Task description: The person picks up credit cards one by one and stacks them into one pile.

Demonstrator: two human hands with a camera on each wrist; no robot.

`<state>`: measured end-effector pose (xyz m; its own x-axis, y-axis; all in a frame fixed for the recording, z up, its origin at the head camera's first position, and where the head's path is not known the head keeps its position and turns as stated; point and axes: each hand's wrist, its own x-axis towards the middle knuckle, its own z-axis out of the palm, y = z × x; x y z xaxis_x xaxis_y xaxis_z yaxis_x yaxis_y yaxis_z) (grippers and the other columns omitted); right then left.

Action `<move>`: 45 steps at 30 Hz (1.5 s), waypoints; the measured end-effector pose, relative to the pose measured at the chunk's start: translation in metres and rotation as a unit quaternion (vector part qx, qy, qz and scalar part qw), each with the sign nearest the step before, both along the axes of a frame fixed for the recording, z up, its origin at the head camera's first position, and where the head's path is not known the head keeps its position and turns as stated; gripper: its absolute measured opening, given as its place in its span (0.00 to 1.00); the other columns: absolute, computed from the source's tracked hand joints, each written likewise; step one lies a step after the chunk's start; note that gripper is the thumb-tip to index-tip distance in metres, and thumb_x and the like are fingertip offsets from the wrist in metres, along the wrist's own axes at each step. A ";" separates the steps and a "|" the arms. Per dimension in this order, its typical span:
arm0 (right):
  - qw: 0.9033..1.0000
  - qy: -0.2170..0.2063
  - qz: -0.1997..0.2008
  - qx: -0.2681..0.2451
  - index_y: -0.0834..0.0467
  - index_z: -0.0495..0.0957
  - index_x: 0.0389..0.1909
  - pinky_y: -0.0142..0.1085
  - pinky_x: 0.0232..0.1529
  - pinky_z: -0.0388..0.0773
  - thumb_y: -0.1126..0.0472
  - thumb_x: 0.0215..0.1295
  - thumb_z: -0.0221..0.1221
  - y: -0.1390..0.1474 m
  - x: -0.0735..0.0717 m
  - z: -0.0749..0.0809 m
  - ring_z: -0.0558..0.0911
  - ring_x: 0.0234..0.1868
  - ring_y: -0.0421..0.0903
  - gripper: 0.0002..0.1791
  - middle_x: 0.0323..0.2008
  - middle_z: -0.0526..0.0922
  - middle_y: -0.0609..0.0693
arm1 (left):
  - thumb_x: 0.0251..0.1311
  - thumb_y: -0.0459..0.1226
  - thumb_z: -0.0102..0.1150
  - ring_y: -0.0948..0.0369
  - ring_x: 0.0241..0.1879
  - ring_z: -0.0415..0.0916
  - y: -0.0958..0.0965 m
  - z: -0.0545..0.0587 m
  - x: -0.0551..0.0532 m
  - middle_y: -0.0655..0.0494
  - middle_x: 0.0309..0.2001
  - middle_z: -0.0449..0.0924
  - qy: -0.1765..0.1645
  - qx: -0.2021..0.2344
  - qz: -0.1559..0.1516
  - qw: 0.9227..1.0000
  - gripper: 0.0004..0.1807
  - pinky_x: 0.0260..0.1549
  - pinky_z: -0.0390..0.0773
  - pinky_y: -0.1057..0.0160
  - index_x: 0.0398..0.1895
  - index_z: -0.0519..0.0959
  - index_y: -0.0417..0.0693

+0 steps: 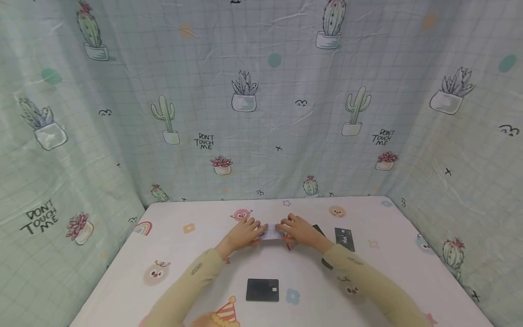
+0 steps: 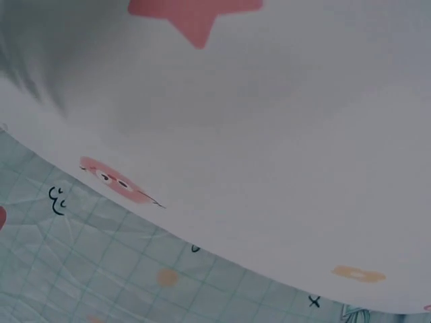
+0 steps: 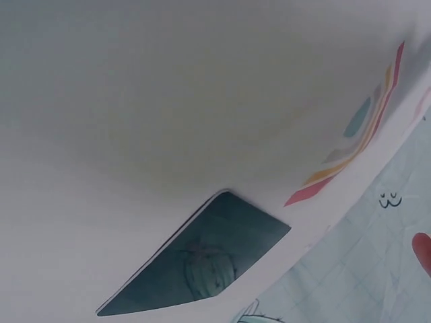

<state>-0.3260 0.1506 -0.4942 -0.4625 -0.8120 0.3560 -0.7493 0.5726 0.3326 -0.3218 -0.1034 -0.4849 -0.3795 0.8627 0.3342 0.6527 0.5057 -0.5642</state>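
Grey-green cloth (image 1: 269, 177) with cactus prints hangs behind and at both sides of a white table (image 1: 192, 247) with cartoon prints. At the far middle of this table, a pale slip (image 1: 273, 232) is between the two hands. Left hand (image 1: 244, 234) pinches its left end and right hand (image 1: 300, 230) pinches its right end, with bent fingers and little gap; how firmly they press, I cannot tell, and the wrist views do not show the grip. Near the viewer, one black card (image 1: 263, 290) lies flat, well apart from the hands. To the right, a card with "Vip" (image 1: 345, 239) lies beyond the right wrist, and something dark (image 1: 327, 264) is partly hidden under the right forearm.

I judge that the step in hand is to handle the slip with both hands, perhaps to straighten or fold it. For this, the next move seems to call for small, even finger work at both ends, without pulling.
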 end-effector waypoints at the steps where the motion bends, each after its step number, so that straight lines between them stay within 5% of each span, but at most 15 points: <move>1: 1.000 0.002 0.004 -0.003 0.48 0.69 0.51 0.35 0.39 0.72 0.46 0.57 0.55 -0.001 0.001 0.001 0.70 0.40 0.43 0.22 0.43 0.76 0.45 | 0.54 0.53 0.51 0.60 0.36 0.69 -0.001 0.001 0.002 0.58 0.39 0.74 -0.004 -0.005 0.006 1.000 0.25 0.34 0.71 0.63 0.54 0.70 0.55; 31: 0.998 0.027 0.042 -0.022 0.47 0.71 0.50 0.33 0.34 0.70 0.45 0.54 0.56 -0.009 0.028 0.006 0.69 0.36 0.41 0.22 0.40 0.76 0.42 | 0.52 0.54 0.52 0.61 0.36 0.70 -0.014 0.000 0.036 0.59 0.38 0.75 -0.013 0.022 0.007 1.000 0.26 0.30 0.70 0.64 0.53 0.70 0.55; 39: 0.999 -0.016 0.020 -0.020 0.45 0.70 0.51 0.35 0.38 0.71 0.44 0.56 0.55 -0.013 0.041 0.006 0.70 0.40 0.42 0.22 0.42 0.77 0.42 | 0.50 0.55 0.53 0.60 0.36 0.71 -0.016 0.000 0.047 0.59 0.38 0.76 -0.017 0.032 0.008 0.999 0.28 0.31 0.70 0.62 0.54 0.70 0.55; 45: 1.000 -0.006 0.020 -0.017 0.45 0.70 0.51 0.34 0.39 0.70 0.43 0.56 0.54 -0.015 0.046 0.004 0.70 0.40 0.41 0.21 0.42 0.76 0.41 | 0.52 0.54 0.52 0.61 0.38 0.71 -0.018 -0.001 0.056 0.59 0.40 0.76 -0.033 0.032 0.023 0.999 0.27 0.33 0.71 0.61 0.55 0.70 0.56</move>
